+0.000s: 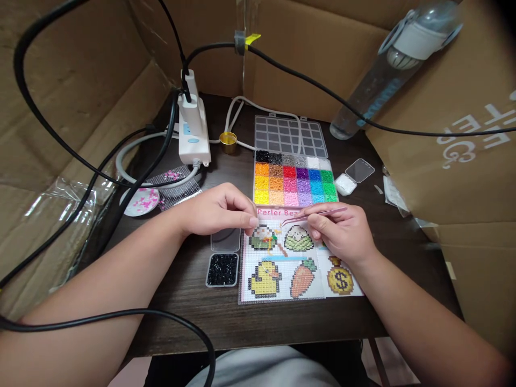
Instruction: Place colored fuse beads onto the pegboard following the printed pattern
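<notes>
My right hand (342,231) grips a pair of reddish tweezers (296,219), whose tips point left over the upper part of a clear pegboard (246,263). A small orange bit is near the tips. My left hand (226,210) hovers at the board's upper left, thumb and fingertips pinched together; what they hold, if anything, is too small to see. On the gridded board show a duck pattern (264,279), a carrot pattern (303,278) and two bowl-like figures, with some loose orange, green and brown beads on the left one. A money bag picture (339,277) lies partly under the board.
Behind the board stands a sorted bead case (296,180), lid open. Black beads (223,270) fill a small box at left; a white bead box (345,184) is at right. A pink-bead dish (139,201), power strip (193,140), gold cup (228,142), bottle (374,91) and cables surround these.
</notes>
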Demonstrator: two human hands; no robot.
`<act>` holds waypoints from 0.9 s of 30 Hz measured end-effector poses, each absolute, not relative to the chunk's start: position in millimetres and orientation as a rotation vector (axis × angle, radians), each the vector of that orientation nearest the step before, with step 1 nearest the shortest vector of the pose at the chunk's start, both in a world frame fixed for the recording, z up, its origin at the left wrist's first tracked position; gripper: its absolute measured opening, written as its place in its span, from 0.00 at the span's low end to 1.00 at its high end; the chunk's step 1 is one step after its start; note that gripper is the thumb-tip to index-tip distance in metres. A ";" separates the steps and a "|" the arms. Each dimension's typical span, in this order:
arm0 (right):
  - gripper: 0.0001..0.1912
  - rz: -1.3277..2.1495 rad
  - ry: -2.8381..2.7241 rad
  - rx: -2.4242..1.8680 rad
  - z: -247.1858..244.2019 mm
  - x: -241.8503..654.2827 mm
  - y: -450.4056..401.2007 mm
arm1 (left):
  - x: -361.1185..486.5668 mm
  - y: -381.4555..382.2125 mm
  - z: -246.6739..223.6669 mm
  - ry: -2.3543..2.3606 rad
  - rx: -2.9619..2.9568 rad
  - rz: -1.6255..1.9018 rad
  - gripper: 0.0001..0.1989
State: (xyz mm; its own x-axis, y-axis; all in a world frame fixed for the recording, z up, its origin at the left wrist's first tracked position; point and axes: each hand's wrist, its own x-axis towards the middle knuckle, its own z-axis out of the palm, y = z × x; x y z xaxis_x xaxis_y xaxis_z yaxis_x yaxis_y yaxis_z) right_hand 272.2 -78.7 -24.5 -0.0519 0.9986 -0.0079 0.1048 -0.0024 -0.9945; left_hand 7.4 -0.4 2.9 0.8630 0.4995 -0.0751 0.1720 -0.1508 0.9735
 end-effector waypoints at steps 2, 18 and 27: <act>0.06 1.225 -1.382 -1.241 -24.4 271.8 -80.9 | 7.5 -0.3 2.8 0.519 1.721 0.308 0.11; 0.04 1.264 -1.445 -1.232 -23.3 269.1 -82.2 | 8.6 -1.6 2.5 0.539 1.676 0.330 0.10; 0.04 1.257 -1.342 -1.244 -25.6 273.6 -80.1 | 8.2 -1.7 2.2 0.535 1.686 0.307 0.11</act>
State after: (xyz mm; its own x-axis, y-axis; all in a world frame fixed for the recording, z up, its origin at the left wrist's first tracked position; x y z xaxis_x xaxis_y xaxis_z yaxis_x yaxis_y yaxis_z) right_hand 273.6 -80.1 -25.6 -0.1010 0.9945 -0.0281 0.0929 -0.0186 -0.9955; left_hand 8.2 -1.7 2.2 0.8556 0.5089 -0.0947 0.1760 -0.1139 0.9778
